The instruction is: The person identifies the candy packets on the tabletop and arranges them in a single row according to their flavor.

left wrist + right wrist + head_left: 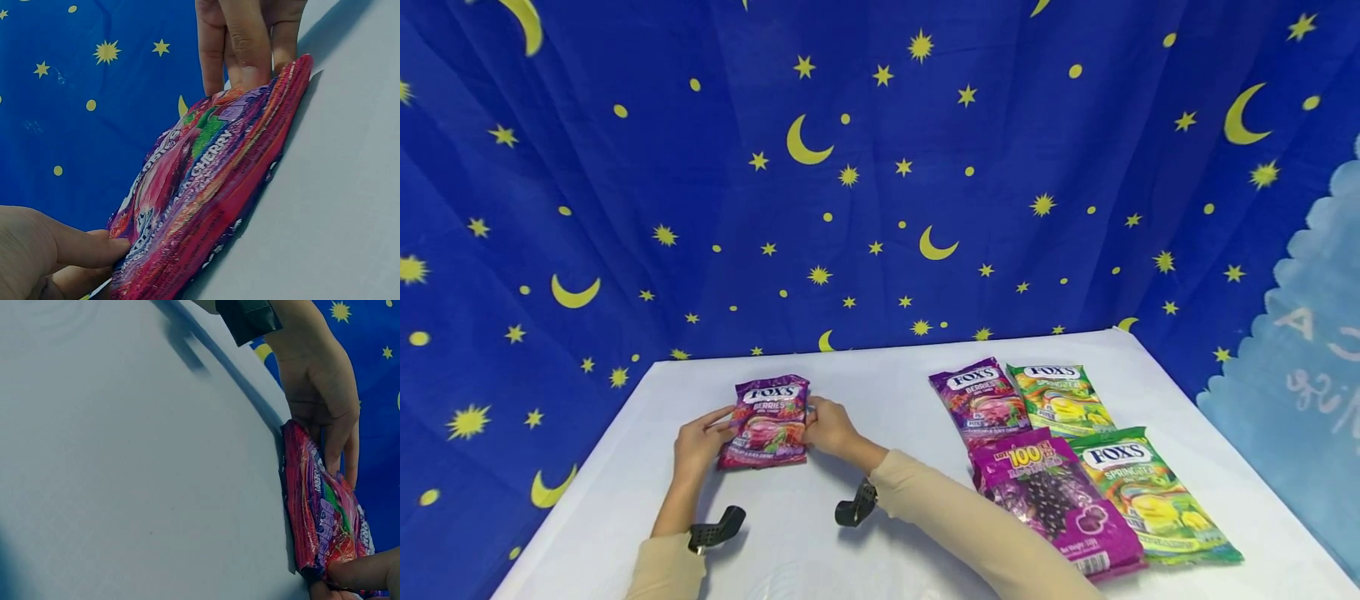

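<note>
A purple-red bag of Fox's Berries candy (770,423) is on the left part of the white table, its printed front facing up. My left hand (694,446) pinches its left edge; in the left wrist view the thumb (103,249) lies over the edge, with fingers beneath. At the opposite edge my right hand (835,429) pinches the bag between thumb and fingers, as the right wrist view shows with the thumb (359,572) on the printed side. The fingertips under the bag are partly hidden.
On the right lie another Fox's Berries bag (981,402), two green Fox's Spring Tea bags (1063,402) and a purple grape candy bag (1048,500), overlapping partly. A blue star-and-moon curtain (880,192) hangs behind the table (865,383). My right forearm crosses near the grape bag.
</note>
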Motion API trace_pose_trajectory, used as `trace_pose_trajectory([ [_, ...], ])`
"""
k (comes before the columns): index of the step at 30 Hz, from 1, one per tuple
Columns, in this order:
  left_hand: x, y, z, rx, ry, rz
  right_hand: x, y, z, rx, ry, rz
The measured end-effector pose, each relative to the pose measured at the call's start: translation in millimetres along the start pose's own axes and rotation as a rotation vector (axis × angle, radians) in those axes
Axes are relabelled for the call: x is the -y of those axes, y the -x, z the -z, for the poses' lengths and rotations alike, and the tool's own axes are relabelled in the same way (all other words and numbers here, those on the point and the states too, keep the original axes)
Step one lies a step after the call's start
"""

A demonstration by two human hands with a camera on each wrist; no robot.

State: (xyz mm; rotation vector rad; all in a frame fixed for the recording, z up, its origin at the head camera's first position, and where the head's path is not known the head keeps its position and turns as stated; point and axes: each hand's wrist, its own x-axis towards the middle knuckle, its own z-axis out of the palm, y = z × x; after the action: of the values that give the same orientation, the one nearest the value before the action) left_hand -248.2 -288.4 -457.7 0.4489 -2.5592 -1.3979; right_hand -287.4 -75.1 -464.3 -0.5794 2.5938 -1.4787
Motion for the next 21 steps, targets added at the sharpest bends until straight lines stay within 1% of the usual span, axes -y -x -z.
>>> trace_pose_trajectory([
  [2, 0.6, 0.7, -1.0, 0.001, 0.009, 0.015, 0.3, 0.2, 0.7, 0.003, -0.004, -0.012],
  [5, 1.8, 1.5, -3.0, -0.006, 0.011, 0.020, 2.4, 0.8, 3.9, 0.021, -0.023, -0.044],
  [7, 2.6, 1.9, -4.1, -0.020, 0.004, 0.017, 4.5, 0.9, 6.7, 0.046, -0.054, -0.075],
  [12, 2.3, 2.9, -5.4, -0.053, -0.002, 0.004, 10.2, 0.4, 13.3, 0.122, -0.088, -0.151],
  [15, -1.5, 4.0, -4.8, -0.073, -0.018, -0.029, 14.3, 0.8, 16.8, 0.178, -0.105, -0.202],
  [17, -6.4, 6.2, -4.5, -0.103, -0.032, -0.062, 17.4, 2.7, 19.4, 0.212, -0.101, -0.222],
  [19, -12.8, 9.0, -4.3, -0.130, -0.034, -0.091, 21.1, 5.4, 22.9, 0.246, -0.084, -0.222],
  [21, -20.6, 12.9, -4.2, -0.138, -0.021, -0.115, 24.5, 8.6, 27.3, 0.274, -0.055, -0.211],
])
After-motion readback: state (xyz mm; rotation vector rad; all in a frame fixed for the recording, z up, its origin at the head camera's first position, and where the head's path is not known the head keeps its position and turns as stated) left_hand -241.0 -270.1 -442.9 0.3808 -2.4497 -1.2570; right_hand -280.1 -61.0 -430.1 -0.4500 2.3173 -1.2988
